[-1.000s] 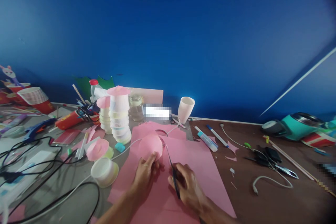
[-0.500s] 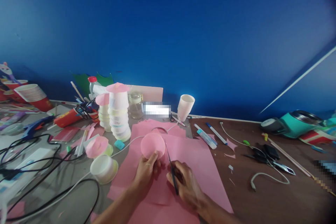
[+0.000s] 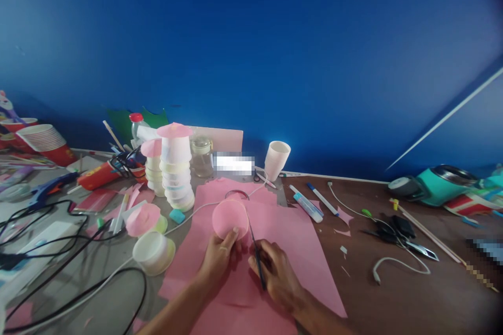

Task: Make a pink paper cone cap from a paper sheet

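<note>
My left hand (image 3: 223, 251) pinches a round pink paper disc (image 3: 230, 217) by its lower edge, thumb on top. In my closed right hand (image 3: 275, 272) are dark-handled scissors (image 3: 259, 267), seen nearly edge-on. Their thin blade lies along the disc's right edge, where a narrow curled strip (image 3: 238, 192) rises behind the disc. Both hands are over large pink paper sheets (image 3: 302, 251) spread on the table. White paper cups (image 3: 151, 254) lie left of my left hand, near a crumpled pink paper piece (image 3: 142, 220).
Left stand stacked cups topped with pink paper (image 3: 176, 162), a glass jar (image 3: 202, 157) and tangled black cables (image 3: 51, 251). Behind is a white cup stack (image 3: 277, 159). Rightwards lie markers (image 3: 322, 200), a white cable (image 3: 404, 260), another pair of scissors (image 3: 422, 250) and a teal appliance (image 3: 444, 186).
The disc has shifted very slightly right relative to the sheets, and the view has turned a little. Both hands keep their grips.
</note>
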`<state>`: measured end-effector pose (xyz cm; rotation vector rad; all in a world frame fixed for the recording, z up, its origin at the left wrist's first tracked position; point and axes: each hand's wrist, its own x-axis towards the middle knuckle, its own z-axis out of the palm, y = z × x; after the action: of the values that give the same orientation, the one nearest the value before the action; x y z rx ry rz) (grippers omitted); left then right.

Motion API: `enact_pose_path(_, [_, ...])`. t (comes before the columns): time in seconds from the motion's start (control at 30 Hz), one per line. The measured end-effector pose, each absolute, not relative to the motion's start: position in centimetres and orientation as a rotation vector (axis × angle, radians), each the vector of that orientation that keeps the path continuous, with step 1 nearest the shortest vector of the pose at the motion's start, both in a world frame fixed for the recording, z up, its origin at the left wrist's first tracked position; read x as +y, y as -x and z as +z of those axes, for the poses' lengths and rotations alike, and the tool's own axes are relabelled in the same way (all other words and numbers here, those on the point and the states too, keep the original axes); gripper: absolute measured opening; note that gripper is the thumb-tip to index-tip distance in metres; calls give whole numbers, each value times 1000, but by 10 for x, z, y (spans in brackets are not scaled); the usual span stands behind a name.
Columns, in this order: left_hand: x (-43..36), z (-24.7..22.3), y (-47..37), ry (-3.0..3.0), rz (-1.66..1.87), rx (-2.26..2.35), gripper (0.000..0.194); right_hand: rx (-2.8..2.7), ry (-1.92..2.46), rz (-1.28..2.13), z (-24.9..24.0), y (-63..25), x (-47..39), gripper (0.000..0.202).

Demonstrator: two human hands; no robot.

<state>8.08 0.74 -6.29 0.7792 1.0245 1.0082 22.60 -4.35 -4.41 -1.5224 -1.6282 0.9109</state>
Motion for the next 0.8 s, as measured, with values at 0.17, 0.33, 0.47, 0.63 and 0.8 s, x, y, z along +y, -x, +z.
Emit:
enact_pose_path(0.17, [6, -61, -80, -774, 1000, 1014, 53, -1634, 1520, 885, -44, -226, -44, 13])
enact_pose_path(0.33, [5, -57, -81, -795, 992, 1018, 50, -1631, 1508, 910, -47, -226, -45, 15])
enact_pose_path(0.47, [6, -58, -81, -807, 978, 1036, 54, -1627, 1506, 928, -47, -227, -44, 20])
enact_pose_path(0.63, [8, -69, -80, -825, 978, 1040, 57, -1624, 1507, 944, -47, -227, -45, 24])
enact_pose_path(0.8, [9, -70, -80, -849, 978, 1040, 57, -1596, 1510, 941, -48, -226, -44, 25])
